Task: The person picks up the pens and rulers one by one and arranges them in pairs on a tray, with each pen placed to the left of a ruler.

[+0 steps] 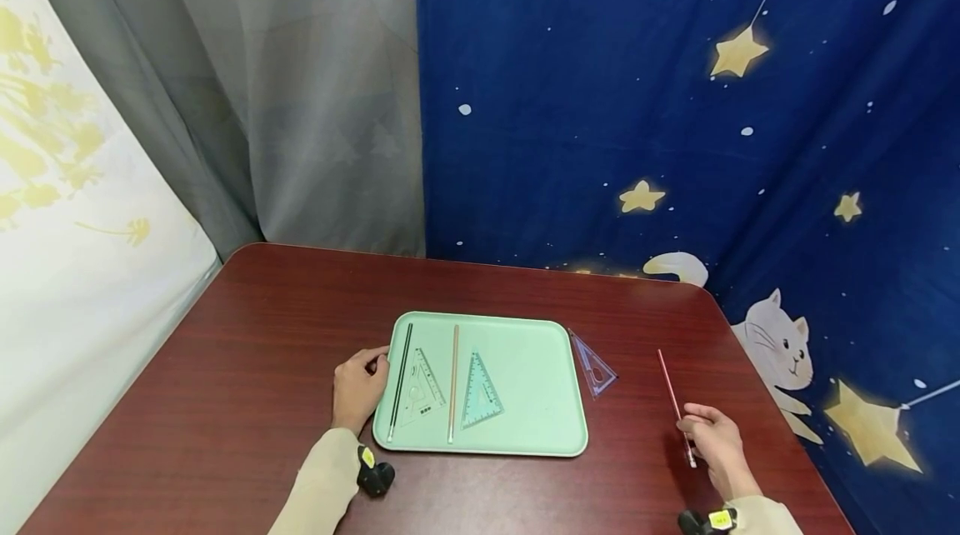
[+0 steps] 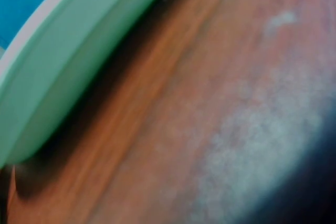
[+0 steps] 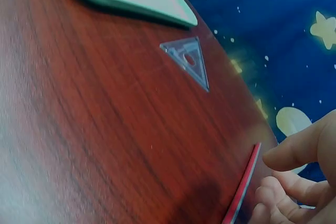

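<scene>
A light green tray (image 1: 536, 385) lies on the table, and my left hand (image 1: 358, 385) holds its left rim with bent fingers and thumb. In the tray are a black pencil (image 1: 400, 381), a clear set square (image 1: 420, 389), a light brown pencil (image 1: 453, 385) and a teal-tinted set square (image 1: 480, 393). My right hand (image 1: 712, 439) is over a red pencil (image 1: 667, 377) on the right side. In the right wrist view, its fingers (image 3: 299, 153) are spread beside the red pencil (image 3: 244, 182). A purplish clear set square (image 1: 595, 364) lies close to the tray's right edge.
The dark red-brown table (image 1: 240, 385) has rounded far corners. Behind it hang a grey curtain (image 1: 330, 102) and a blue star-patterned curtain (image 1: 562, 102). A white cloth (image 1: 82, 268) with yellow print hangs at the left.
</scene>
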`<state>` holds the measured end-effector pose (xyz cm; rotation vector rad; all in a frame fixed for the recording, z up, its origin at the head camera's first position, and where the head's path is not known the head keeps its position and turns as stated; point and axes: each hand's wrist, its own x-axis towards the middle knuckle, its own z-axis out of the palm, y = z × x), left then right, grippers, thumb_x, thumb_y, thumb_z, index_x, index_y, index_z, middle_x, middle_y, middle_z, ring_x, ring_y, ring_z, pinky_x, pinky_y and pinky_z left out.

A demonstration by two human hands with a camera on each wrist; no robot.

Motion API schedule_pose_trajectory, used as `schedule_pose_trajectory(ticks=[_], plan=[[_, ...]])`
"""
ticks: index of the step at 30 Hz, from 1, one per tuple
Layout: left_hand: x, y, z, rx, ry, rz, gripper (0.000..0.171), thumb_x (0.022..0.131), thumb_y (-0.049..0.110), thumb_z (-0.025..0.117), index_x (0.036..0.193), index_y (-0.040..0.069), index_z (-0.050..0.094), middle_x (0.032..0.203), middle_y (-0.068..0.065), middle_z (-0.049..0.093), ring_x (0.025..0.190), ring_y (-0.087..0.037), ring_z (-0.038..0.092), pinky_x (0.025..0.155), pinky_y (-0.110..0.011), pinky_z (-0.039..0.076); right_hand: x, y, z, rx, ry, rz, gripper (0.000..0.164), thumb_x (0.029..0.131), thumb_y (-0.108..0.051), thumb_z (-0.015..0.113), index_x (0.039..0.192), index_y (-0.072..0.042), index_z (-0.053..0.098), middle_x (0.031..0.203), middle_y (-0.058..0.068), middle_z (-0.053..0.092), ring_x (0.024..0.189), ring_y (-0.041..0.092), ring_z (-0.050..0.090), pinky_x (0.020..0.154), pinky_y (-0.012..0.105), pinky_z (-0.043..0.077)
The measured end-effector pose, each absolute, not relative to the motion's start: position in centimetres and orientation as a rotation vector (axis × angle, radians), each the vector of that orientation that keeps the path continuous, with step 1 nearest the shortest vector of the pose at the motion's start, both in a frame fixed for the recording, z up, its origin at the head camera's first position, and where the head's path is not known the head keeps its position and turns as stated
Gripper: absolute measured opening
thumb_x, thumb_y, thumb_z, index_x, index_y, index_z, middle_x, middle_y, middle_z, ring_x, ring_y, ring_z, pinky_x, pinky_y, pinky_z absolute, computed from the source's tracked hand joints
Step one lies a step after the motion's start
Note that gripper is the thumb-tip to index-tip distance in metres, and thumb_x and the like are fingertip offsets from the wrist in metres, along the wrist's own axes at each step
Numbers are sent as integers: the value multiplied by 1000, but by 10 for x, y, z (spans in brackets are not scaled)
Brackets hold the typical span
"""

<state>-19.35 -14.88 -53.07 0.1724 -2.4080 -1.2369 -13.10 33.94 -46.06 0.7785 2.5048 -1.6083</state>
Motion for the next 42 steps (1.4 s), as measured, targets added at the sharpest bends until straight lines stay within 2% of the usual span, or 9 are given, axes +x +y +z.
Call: schedule_pose_trajectory(ticks=[6, 13, 18, 22, 27, 32, 42], plan=[[-193, -149, -531, 177, -2407, -1233, 23, 89, 11, 57, 104, 10, 75, 90, -8, 71, 67, -16, 57, 61, -29, 43, -130, 344, -467, 795, 2548, -1540, 53, 80, -4, 59, 127, 16, 43, 77, -7, 62, 67, 1, 53, 61, 26, 46], [-196, -149, -530, 179, -2410, -1250, 23, 90, 12, 56, 105, 10, 75, 86, -7, 70, 63, -14, 54, 59, -27, 41, -132, 341, -473, 785, 2595, -1470, 54, 75, 0, 65, 123, 17, 46, 90, 14, 61, 69, 6, 51, 59, 24, 44], [-197, -149, -528, 169, -2404, -1247, 24, 91, 12, 56, 105, 10, 75, 85, -7, 69, 61, -14, 52, 59, -27, 40, -134, 339, -472, 774, 2672, -1354, 53, 71, 2, 67, 119, 15, 50, 98, 24, 59, 80, 22, 57, 62, 24, 43], [-197, -149, -529, 174, -2407, -1243, 23, 90, 13, 57, 105, 10, 75, 85, -7, 70, 62, -14, 52, 59, -28, 40, -133, 338, -473, 762, 2730, -1257, 52, 68, 2, 67, 116, 14, 53, 97, 24, 60, 86, 30, 58, 62, 25, 43], [-195, -149, -531, 172, -2411, -1239, 23, 90, 12, 57, 104, 10, 75, 86, -7, 70, 62, -14, 53, 59, -27, 40, -131, 337, -477, 754, 2796, -1163, 47, 65, 3, 67, 110, 13, 59, 92, 21, 63, 72, 20, 58, 59, 26, 43], [-195, -149, -531, 180, -2410, -1245, 23, 90, 12, 57, 104, 10, 75, 86, -7, 70, 63, -14, 53, 60, -27, 40, -130, 335, -477, 746, 2766, -1219, 44, 66, 6, 63, 108, 16, 57, 84, 16, 62, 59, 11, 56, 53, 27, 47], [-195, -149, -531, 179, -2402, -1249, 23, 89, 12, 57, 103, 10, 75, 89, -8, 71, 65, -15, 56, 60, -28, 42, -126, 331, -473, 711, 2687, -1324, 44, 69, 6, 57, 111, 18, 55, 86, 18, 64, 65, 9, 56, 54, 27, 51]])
